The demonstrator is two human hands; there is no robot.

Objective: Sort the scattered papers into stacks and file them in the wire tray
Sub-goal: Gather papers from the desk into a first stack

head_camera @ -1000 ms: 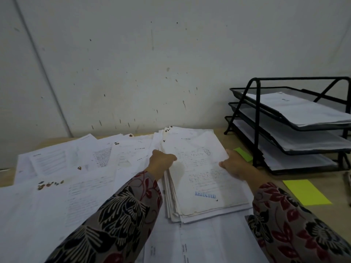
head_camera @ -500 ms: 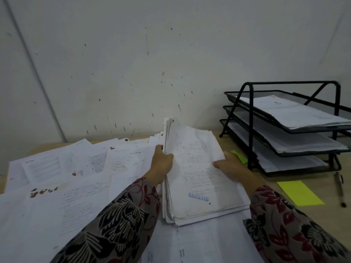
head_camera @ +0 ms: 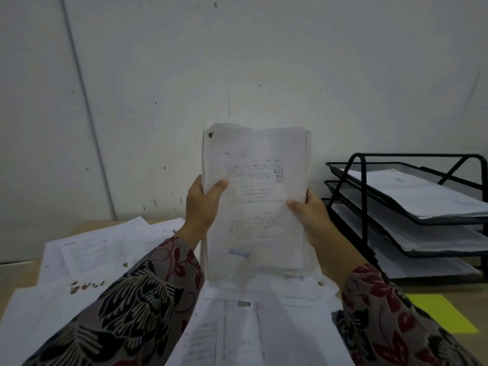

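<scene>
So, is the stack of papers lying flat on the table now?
No, both hands, the left hand and the right hand, hold the stack of papers upright above the table.

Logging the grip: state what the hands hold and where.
Both hands, left hand and right hand, hold the stack of papers upright by its side edges.

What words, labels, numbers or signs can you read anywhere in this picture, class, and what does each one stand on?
None can be read.
Held stack of papers, gripped by the left hand and right hand: printed lines, a small drawn head and a blue stamp near the bottom, all blurred.
Loose sheets on the desk: text too small and blurred.
Papers in the wire tray: marks too faint.
Yellow note: blank.
</scene>
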